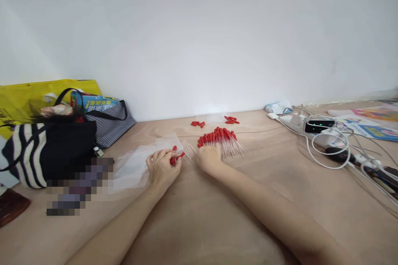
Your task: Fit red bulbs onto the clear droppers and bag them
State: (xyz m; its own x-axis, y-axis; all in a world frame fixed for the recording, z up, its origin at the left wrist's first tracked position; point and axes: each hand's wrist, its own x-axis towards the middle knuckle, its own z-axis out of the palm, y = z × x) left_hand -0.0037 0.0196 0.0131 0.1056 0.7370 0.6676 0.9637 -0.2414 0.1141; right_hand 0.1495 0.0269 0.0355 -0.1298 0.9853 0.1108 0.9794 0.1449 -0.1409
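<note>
My left hand (162, 166) is closed on a few clear droppers with red bulbs (178, 156), held beside a clear plastic bag (138, 165) that lies flat on the tan table. My right hand (209, 157) rests at the near edge of a pile of red-bulb droppers (221, 138), its fingers curled among them; what they grip is hidden. Further back lie loose red bulbs (197, 124) and another small group of droppers (230, 120).
A black and white striped bag (37, 153), a grey striped bag (108, 126) and a yellow bag (27, 97) stand at the left by the wall. A power strip with white cables and chargers (320, 132) spreads over the right side, with printed papers (373, 126) behind.
</note>
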